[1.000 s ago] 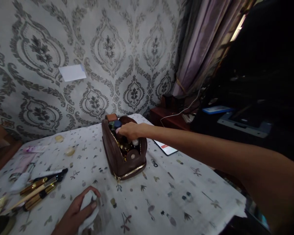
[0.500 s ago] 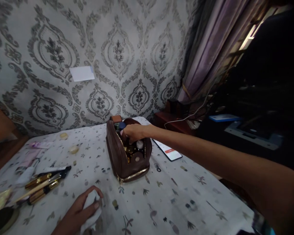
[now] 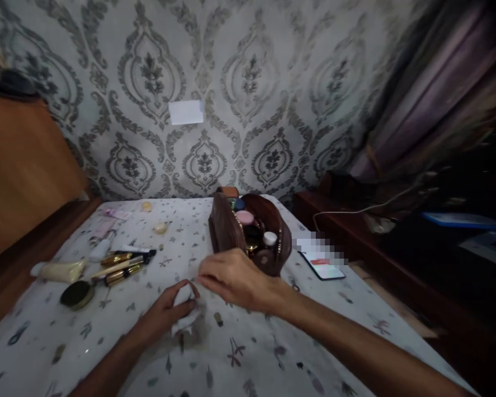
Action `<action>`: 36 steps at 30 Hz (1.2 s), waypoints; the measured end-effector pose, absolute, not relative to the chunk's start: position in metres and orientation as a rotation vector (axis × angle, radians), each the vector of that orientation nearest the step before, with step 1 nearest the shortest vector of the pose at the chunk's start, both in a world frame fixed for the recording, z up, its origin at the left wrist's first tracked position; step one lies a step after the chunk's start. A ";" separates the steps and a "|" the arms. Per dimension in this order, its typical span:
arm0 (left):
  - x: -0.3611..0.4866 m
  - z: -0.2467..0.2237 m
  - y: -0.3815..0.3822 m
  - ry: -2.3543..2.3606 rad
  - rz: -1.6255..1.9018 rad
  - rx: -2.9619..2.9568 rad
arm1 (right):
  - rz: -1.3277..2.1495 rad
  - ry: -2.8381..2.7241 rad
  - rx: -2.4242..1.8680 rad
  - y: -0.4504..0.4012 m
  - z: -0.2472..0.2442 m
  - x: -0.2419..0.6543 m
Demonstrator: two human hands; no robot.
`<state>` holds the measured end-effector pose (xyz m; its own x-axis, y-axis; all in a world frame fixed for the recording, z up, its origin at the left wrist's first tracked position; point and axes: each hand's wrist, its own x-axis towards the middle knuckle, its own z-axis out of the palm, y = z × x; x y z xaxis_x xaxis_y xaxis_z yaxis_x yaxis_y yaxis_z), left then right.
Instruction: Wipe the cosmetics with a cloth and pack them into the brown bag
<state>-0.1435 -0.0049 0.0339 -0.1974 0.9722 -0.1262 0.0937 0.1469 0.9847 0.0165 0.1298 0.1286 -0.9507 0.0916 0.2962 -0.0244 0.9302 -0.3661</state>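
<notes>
Clutching: left hand (image 3: 174, 304) curled around a white wad (image 3: 183, 295).
Right hand (image 3: 233, 278): fingers bent, any hold impossible to tell.
Brown bag (image 3: 225, 227): unzipped on the tablecloth (image 3: 215, 353), just beyond the right hand.

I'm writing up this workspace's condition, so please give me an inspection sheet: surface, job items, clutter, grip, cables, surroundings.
Surface: white printed cloth.
Job items: white wad; open brown bag holding containers.
Clutter: cream tube, dark jar, brush at left; phone at right.
Grip: left hand closed around the wad; right hand in front of the bag, anything held unclear.
Cables: one white cable at right, off the cloth.
Surroundings: patterned wall bearing a white paper; purple curtain, blurred.
</notes>
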 end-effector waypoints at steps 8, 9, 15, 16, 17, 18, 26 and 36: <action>-0.182 0.023 0.002 1.762 1.279 1.475 | 1.433 -2.305 -0.386 0.099 0.048 -0.040; -0.187 0.022 0.002 1.830 1.260 1.509 | 1.557 -2.209 -0.426 0.098 0.041 -0.047; -0.204 0.026 -0.006 2.209 1.100 1.555 | 2.012 -1.710 -0.637 0.088 0.012 -0.086; -0.206 0.028 -0.008 2.290 1.052 1.558 | 2.035 -1.663 -0.657 0.085 0.009 -0.089; -0.209 0.031 -0.011 2.373 1.002 1.559 | 2.038 -1.636 -0.671 0.081 0.007 -0.092; -0.213 0.034 -0.013 2.457 0.951 1.555 | 2.024 -1.633 -0.675 0.078 0.004 -0.093; -0.252 0.046 -0.027 2.998 0.557 1.373 | 1.745 -1.935 -0.515 0.063 -0.002 -0.078; -0.254 0.043 -0.028 2.953 0.333 1.441 | 1.744 -1.923 -0.499 0.066 -0.003 -0.078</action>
<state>-0.2537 -0.0283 0.0428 -0.6090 0.7588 0.2310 0.7912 0.6017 0.1093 -0.0785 0.0659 -0.0026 -0.8115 0.5731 0.1139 -0.0576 0.1154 -0.9916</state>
